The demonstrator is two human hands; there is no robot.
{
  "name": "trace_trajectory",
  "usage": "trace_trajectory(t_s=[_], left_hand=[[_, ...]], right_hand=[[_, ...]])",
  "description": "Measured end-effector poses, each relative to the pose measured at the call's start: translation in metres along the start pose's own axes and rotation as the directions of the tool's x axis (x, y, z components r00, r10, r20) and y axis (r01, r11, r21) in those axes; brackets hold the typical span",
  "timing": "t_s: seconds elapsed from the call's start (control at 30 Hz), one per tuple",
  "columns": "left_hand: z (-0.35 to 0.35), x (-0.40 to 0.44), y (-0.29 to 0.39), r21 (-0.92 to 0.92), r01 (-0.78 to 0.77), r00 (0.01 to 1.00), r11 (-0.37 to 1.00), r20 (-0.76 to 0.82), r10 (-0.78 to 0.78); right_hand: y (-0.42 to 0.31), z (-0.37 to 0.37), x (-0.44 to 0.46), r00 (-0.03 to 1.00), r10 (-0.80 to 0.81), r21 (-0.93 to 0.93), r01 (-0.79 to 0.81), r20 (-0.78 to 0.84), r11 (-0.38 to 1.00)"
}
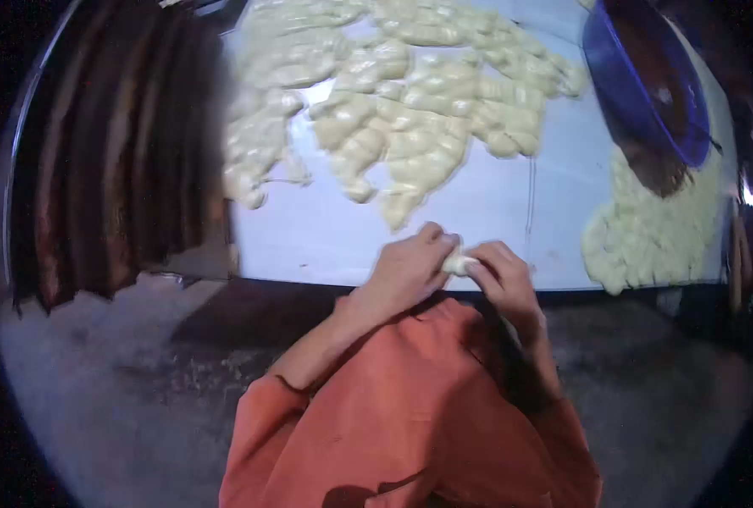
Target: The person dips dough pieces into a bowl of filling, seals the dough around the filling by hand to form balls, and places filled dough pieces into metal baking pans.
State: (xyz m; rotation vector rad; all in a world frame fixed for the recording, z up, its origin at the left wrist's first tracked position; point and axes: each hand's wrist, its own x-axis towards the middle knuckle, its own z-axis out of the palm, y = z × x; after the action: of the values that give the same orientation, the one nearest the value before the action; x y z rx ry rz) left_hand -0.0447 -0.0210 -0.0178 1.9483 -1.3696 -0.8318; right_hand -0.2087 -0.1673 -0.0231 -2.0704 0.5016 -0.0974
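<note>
The left hand and the right hand pinch one small piece of dough between them — each grip is closed on it, fingers bent in. The piece is at the near edge of the white desk. Past the hands, lots of soft, pale dough lumps lie close together on the desk. On the right there is a blue tub — a flat, bumpy dough sheet lies beside it.
</note>
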Motion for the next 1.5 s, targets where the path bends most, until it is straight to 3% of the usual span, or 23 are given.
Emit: trace_trajectory(t_s=[0.13,0.17,0.23,0.27,0.3,0.4,0.47,0.53,0.57,0.63,0.73,0.77,0.83,0.93,0.97,1.0,1.07,1.1,1.17,1.2,1.27,1.4,1.5], left_hand=[[-0.011,-0.018,-0.004,-0.053,-0.025,0.999,0.998,-0.049,0.023],[-0.02,-0.027,-0.004,-0.038,0.031,0.998,0.999,-0.061,-0.033],[-0.036,-0.046,-0.021,-0.088,0.046,0.982,0.995,-0.178,-0.061],[-0.045,-0.058,-0.029,-0.147,0.034,0.962,0.989,-0.265,-0.073],[-0.056,-0.07,-0.035,-0.357,0.179,0.919,0.917,-0.273,-0.285],[-0.088,-0.098,-0.071,-0.337,0.283,0.692,0.898,-0.576,-0.434],[-0.115,-0.114,-0.095,-0.176,0.416,0.612,0.892,-0.672,-0.417],[-0.133,-0.12,-0.12,-0.115,0.377,0.527,0.919,-0.789,-0.315],[-0.14,-0.12,-0.132,-0.117,0.376,0.524,0.919,-0.791,-0.315],[-0.147,-0.118,-0.163,-0.367,0.356,0.474,0.86,-0.722,-0.504],[-0.161,-0.099,-0.195,0.033,0.342,0.539,0.939,-0.826,-0.167],[-0.161,-0.095,-0.2,0.029,0.341,0.537,0.94,-0.826,-0.17],[-0.153,-0.088,-0.213,-0.063,0.308,0.685,0.949,-0.677,-0.267],[-0.149,-0.086,-0.232,-0.233,0.207,0.636,0.95,-0.706,-0.311],[-0.15,-0.094,-0.236,-0.048,0.27,0.677,0.962,-0.701,-0.225],[-0.152,-0.099,-0.227,-0.048,0.263,0.68,0.964,-0.699,-0.221],[-0.156,-0.111,-0.203,-0.189,0.388,0.681,0.902,-0.601,-0.419],[-0.152,-0.115,-0.202,-0.191,0.386,0.686,0.903,-0.594,-0.419],[-0.146,-0.119,-0.203,-0.393,0.525,0.585,0.755,-0.478,-0.656],[-0.144,-0.117,-0.203,-0.392,0.524,0.59,0.756,-0.474,-0.654],[-0.143,-0.114,-0.204,-0.171,0.395,0.653,0.903,-0.639,-0.407],[-0.137,-0.098,-0.219,-0.264,0.361,0.563,0.894,-0.703,-0.435],[-0.147,-0.094,-0.211,-0.221,0.315,0.596,0.923,-0.711,-0.373]], right_hand=[[-0.027,-0.004,0.007,0.993,0.073,-0.263,-0.095,-0.094,0.96],[-0.027,-0.001,0.011,0.996,0.045,-0.258,-0.063,-0.073,0.964],[-0.034,0.005,0.023,0.953,0.07,-0.066,-0.093,-0.294,0.993],[-0.042,0.009,0.031,0.958,0.057,-0.067,-0.079,-0.282,0.995],[-0.063,0.012,0.043,0.976,0.042,-0.08,-0.06,-0.214,0.995],[-0.1,0.054,0.085,0.99,-0.125,-0.064,0.121,-0.065,0.991],[-0.119,0.094,0.115,0.957,-0.289,-0.092,0.289,0.018,0.953],[-0.139,0.133,0.144,0.926,-0.369,-0.029,0.372,0.078,0.928],[-0.143,0.153,0.156,0.893,-0.446,-0.077,0.45,0.058,0.89],[-0.153,0.18,0.176,0.894,-0.439,-0.134,0.447,0.085,0.884],[-0.161,0.209,0.192,0.896,-0.437,-0.266,0.44,0.073,0.858],[-0.162,0.215,0.195,0.893,-0.45,-0.344,0.431,0.029,0.834],[-0.156,0.225,0.201,0.893,-0.45,-0.338,0.426,0.009,0.839],[-0.152,0.217,0.202,0.893,-0.449,-0.333,0.433,0.033,0.838],[-0.149,0.211,0.198,0.889,-0.449,-0.267,0.456,0.091,0.849],[-0.146,0.205,0.194,0.879,-0.453,-0.199,0.476,0.15,0.857],[-0.144,0.192,0.181,0.871,-0.465,-0.165,0.488,0.161,0.857],[-0.144,0.186,0.172,0.882,-0.438,-0.107,0.459,0.175,0.882],[-0.146,0.177,0.159,0.886,-0.414,-0.086,0.438,0.211,0.895],[-0.145,0.177,0.157,0.888,-0.409,-0.089,0.434,0.208,0.897],[-0.147,0.182,0.154,0.928,-0.363,-0.147,0.372,0.084,0.917],[-0.151,0.198,0.163,0.948,-0.317,-0.178,0.309,-0.018,0.934],[-0.141,0.218,0.176,0.919,-0.395,-0.35,0.368,-0.007,0.861]])
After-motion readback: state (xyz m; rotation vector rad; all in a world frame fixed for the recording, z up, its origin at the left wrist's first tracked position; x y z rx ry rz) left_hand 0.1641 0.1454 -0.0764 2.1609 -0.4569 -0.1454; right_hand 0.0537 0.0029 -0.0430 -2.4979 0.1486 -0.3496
